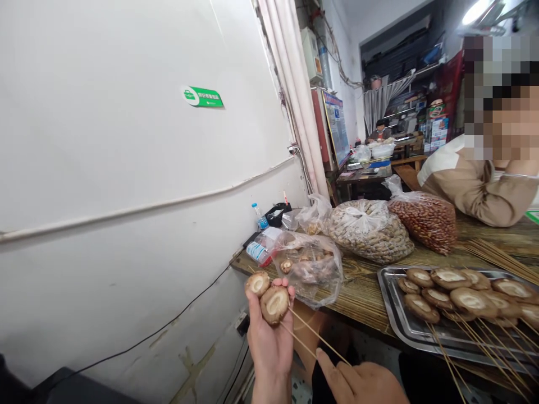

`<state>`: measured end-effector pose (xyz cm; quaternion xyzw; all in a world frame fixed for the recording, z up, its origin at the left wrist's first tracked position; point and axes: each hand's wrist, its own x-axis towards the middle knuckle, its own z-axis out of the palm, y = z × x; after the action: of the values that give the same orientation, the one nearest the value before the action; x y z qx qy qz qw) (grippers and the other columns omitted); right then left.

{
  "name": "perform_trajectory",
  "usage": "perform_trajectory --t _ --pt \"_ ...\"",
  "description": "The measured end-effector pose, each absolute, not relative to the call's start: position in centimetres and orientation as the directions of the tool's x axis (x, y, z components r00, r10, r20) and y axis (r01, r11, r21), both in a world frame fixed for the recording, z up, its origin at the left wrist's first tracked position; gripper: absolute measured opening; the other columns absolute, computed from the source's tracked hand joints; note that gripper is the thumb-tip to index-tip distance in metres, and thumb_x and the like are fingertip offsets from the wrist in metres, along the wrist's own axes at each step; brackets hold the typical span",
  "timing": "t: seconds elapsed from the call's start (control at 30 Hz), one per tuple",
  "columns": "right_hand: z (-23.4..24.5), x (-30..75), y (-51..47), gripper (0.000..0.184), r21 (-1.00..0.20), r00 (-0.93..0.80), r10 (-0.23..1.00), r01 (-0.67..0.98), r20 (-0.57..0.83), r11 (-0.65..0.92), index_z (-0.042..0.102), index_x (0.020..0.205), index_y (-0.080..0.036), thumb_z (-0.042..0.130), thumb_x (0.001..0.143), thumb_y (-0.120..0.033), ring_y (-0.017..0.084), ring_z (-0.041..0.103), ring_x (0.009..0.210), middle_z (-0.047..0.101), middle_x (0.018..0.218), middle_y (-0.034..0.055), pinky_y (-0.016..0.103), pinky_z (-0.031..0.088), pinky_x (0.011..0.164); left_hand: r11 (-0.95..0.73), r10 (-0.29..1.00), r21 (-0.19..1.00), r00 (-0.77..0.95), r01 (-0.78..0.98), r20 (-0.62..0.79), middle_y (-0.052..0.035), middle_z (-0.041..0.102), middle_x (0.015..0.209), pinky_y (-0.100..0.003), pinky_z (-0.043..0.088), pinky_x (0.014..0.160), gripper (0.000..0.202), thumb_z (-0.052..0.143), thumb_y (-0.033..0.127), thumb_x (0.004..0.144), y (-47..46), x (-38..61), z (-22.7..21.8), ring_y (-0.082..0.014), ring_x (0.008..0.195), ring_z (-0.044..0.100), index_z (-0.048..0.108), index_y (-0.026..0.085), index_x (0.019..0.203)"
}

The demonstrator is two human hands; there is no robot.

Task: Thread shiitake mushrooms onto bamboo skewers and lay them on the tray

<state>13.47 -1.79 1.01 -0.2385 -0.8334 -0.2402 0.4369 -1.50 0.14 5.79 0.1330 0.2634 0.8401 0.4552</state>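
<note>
My left hand [269, 336] is raised near the table's left end, fingers closed on two brown mushrooms [268, 296] threaded on a pair of thin bamboo skewers [314, 336]. My right hand [360, 381] is low at the bottom edge, index finger stretched along the skewers' lower ends; I cannot see whether it grips them. Just behind the mushrooms lies a clear plastic bag of loose mushrooms [311, 266]. To the right, a steel tray [393, 314] carries several mushroom skewers [458, 297].
On the wooden table [362, 292] stand a bag of peanuts in shells [370, 230], a bag of red peanuts [425, 219] and a bundle of bare skewers [501, 255]. A person in a beige top [475, 185] leans on it at the right. A white wall [126, 168] fills the left.
</note>
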Motion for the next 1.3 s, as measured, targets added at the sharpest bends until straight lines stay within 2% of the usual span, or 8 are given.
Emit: perform_trajectory --t 0.33,0.57,0.73,0.97,1.07,1.17,1.23,1.3 --pt "0.9 13.4 -1.6 0.039 0.202 -0.470 0.182 0.655 0.864 0.728 0.060 0.093 -0.006 0.023 0.086 0.005 0.009 0.042 0.031 0.052 0.045 -0.0019 0.026 0.026 0.037 -0.452 0.804 0.564 -0.590 -0.691 -0.077 -0.0127 0.065 0.093 -0.038 0.055 0.080 0.033 0.042 0.036 0.092 0.6 0.2 6.8 -0.0238 0.091 0.064 0.063 0.011 0.099" --pt "0.3 13.5 -1.4 0.034 0.182 -0.466 0.226 0.679 0.855 0.711 0.058 0.098 -0.007 0.027 0.087 0.001 0.008 0.043 0.036 0.055 0.051 0.0000 0.025 0.029 0.041 -0.471 0.778 0.608 -0.626 -0.639 -0.055 -0.0129 0.065 0.092 -0.037 0.054 0.081 0.034 0.040 0.036 0.092 0.7 1.5 7.3 -0.0229 0.091 0.064 0.060 0.012 0.105" --pt "-0.1 13.3 -1.1 0.034 0.142 -0.440 0.244 0.680 0.864 0.719 0.056 0.095 -0.007 0.024 0.089 -0.002 0.009 0.048 0.037 0.059 0.056 0.0014 0.024 0.031 0.041 -0.466 0.784 0.597 -0.617 -0.653 -0.063 -0.0137 0.065 0.094 -0.037 0.053 0.083 0.037 0.039 0.039 0.092 0.6 2.2 7.1 -0.0237 0.093 0.064 0.060 0.012 0.105" --pt "0.8 13.3 -0.7 0.039 0.101 -0.422 0.267 0.672 0.866 0.733 0.051 0.095 -0.008 0.012 0.094 -0.005 0.011 0.052 0.033 0.059 0.052 -0.0008 0.025 0.033 0.033 -0.464 0.800 0.564 -0.596 -0.683 -0.063 -0.0138 0.066 0.095 -0.039 0.052 0.086 0.035 0.038 0.037 0.093 0.7 3.1 7.0 -0.0245 0.099 0.063 0.062 0.013 0.104" --pt "1.0 13.9 -0.1 0.037 0.008 -0.423 0.285 0.571 0.860 0.821 0.050 0.099 -0.009 0.013 0.098 -0.015 0.011 0.054 0.035 0.059 0.053 -0.0013 0.023 0.035 0.034 -0.439 0.846 0.545 -0.533 -0.714 -0.017 -0.0142 0.065 0.099 -0.046 0.049 0.090 0.041 0.039 0.045 0.091 0.7 2.6 7.2 -0.0265 0.103 0.061 0.062 0.015 0.107" --pt "1.3 15.0 0.7 0.031 -0.201 -0.454 0.352 0.347 0.818 0.916 0.050 0.101 -0.012 0.020 0.098 -0.016 0.009 0.059 0.044 0.061 0.060 -0.0010 0.016 0.042 0.042 -0.391 0.901 0.524 -0.431 -0.757 0.049 -0.0156 0.064 0.103 -0.050 0.047 0.090 0.052 0.036 0.055 0.088 0.7 1.7 7.7 -0.0290 0.102 0.060 0.061 0.016 0.111" --pt "1.5 15.7 1.1 0.026 -0.323 -0.476 0.401 0.242 0.782 0.915 0.052 0.100 -0.015 0.026 0.097 -0.015 0.008 0.061 0.051 0.064 0.066 -0.0005 0.013 0.046 0.049 -0.392 0.898 0.529 -0.437 -0.752 0.044 -0.0145 0.063 0.104 -0.048 0.048 0.088 0.049 0.037 0.053 0.088 0.9 1.2 7.9 -0.0278 0.100 0.061 0.059 0.017 0.114" --pt "1.4 16.2 1.4 0.022 -0.381 -0.496 0.424 0.191 0.758 0.905 0.054 0.101 -0.017 0.032 0.095 -0.015 0.008 0.064 0.057 0.066 0.071 0.0002 0.012 0.049 0.056 -0.409 0.884 0.537 -0.467 -0.738 0.031 -0.0123 0.062 0.104 -0.042 0.051 0.084 0.043 0.040 0.048 0.089 1.2 1.2 8.0 -0.0247 0.096 0.061 0.056 0.020 0.118"
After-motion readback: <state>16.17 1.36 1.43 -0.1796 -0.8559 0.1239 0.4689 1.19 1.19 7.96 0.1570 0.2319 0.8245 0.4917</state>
